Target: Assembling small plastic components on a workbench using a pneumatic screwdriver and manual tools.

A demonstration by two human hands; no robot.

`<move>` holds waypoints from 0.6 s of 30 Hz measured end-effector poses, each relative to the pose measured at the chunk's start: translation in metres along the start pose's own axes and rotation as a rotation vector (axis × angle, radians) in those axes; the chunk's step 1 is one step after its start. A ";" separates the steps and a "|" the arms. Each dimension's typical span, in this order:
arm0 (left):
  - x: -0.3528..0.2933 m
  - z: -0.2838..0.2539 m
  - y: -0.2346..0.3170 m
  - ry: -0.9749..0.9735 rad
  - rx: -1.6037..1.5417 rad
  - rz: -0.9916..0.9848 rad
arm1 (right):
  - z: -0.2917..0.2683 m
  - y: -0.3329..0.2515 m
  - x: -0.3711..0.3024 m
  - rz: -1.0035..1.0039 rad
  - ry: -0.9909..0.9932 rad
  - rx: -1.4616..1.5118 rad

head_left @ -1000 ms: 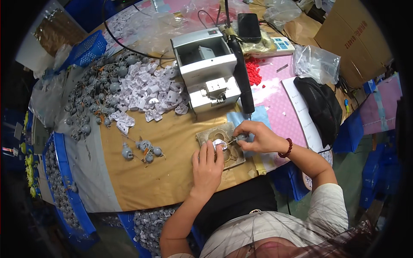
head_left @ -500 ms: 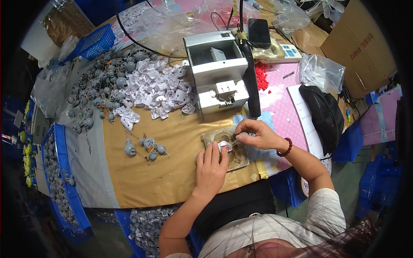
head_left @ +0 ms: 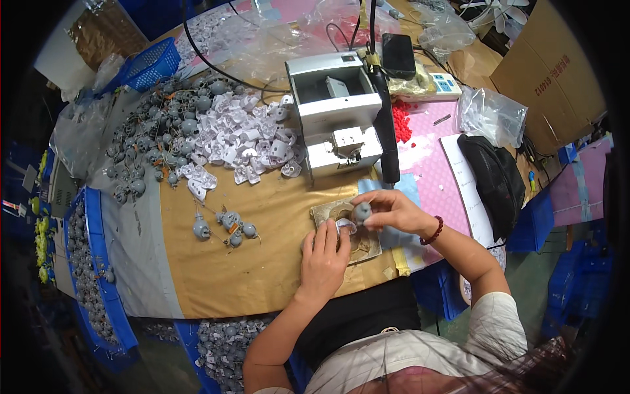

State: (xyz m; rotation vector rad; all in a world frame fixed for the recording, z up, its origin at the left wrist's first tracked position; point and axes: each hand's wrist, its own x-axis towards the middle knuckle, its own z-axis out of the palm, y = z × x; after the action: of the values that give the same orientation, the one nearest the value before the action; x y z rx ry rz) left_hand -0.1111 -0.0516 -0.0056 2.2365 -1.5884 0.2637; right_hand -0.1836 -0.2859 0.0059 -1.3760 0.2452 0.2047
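Note:
A square tan fixture block with a round hollow lies near the table's front edge. In its hollow sits a small white plastic housing. My left hand leans over the block from the left, its fingertips and thumb holding the housing down there. Just above the block, my right hand pinches a grey ball-shaped part between thumb and fingers. The underside of the housing and the left fingertips' exact contact are hidden.
Behind the block stands a grey-white bench machine. Left of it are heaps of white housings and grey wired balls. A few grey balls lie nearer. At right are red bits, a black pouch and a cardboard box.
My right hand has turned and shifted slightly, so the grey ball now shows raised between its fingers. The left hand stays on the housing. The whole view has shifted a little.

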 end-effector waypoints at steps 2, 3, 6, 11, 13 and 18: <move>0.002 0.000 -0.002 0.016 -0.018 0.005 | 0.002 -0.001 0.005 0.019 0.001 -0.099; 0.002 0.000 -0.003 0.028 -0.034 0.009 | 0.003 0.000 0.007 0.002 0.014 -0.185; 0.002 0.003 -0.004 0.070 -0.078 -0.012 | 0.010 -0.002 0.013 -0.182 0.089 -0.616; 0.005 0.005 0.000 0.137 -0.181 -0.159 | 0.022 -0.013 0.013 -0.267 0.137 -1.015; 0.007 0.006 -0.003 0.143 -0.196 -0.194 | 0.024 -0.005 0.015 -0.361 0.198 -1.025; 0.012 0.002 -0.005 0.117 -0.241 -0.250 | 0.030 -0.009 0.010 -0.204 0.208 -0.937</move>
State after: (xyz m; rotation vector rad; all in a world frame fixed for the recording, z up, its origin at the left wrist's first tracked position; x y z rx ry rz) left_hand -0.1020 -0.0613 -0.0039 2.1601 -1.1973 0.1232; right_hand -0.1696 -0.2579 0.0163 -2.3452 0.1813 -0.0100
